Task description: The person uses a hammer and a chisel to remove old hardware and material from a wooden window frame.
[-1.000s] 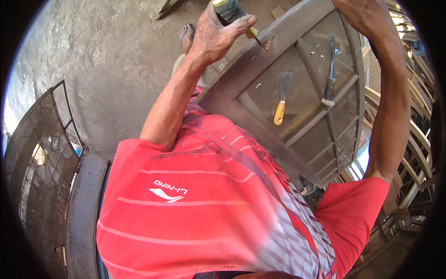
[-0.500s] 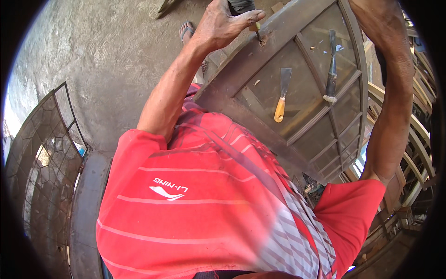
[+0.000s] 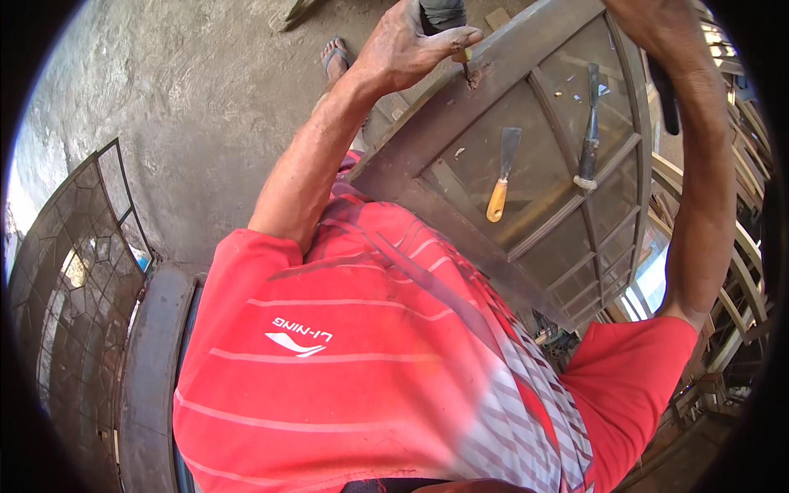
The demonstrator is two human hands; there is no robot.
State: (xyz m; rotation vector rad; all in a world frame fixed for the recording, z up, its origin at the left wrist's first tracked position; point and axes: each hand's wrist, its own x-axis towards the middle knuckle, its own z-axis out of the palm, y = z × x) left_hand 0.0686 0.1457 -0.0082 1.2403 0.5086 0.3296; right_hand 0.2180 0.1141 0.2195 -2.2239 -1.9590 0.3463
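Note:
My left hand (image 3: 415, 48) is closed around a chisel (image 3: 467, 59) with a dark wrapped top and a yellowish lower handle. Its metal tip rests in a rough, splintered hollow (image 3: 475, 78) in the edge of a brown wooden frame panel (image 3: 403, 168) with glass panes. At the upper edge, my right hand (image 3: 649, 23) is partly cut off and its fingers are out of sight. A dark handle (image 3: 664, 97) juts out below it, moving along with the hand. On the panes lie a putty knife (image 3: 503, 174) with a yellow handle and a second chisel (image 3: 589, 131) with a black handle.
Wood chips (image 3: 459, 153) dot the glass. A sandalled foot (image 3: 335, 56) shows on the concrete floor (image 3: 189, 99) beyond my left arm. To the left stands a metal lattice panel (image 3: 78, 312). Curved wooden pieces (image 3: 744, 246) are stacked at the right.
My right hand has risen slightly and shifted left, with the dark handle showing more. My left hand keeps the chisel in the hollow. The whole view has shifted a little.

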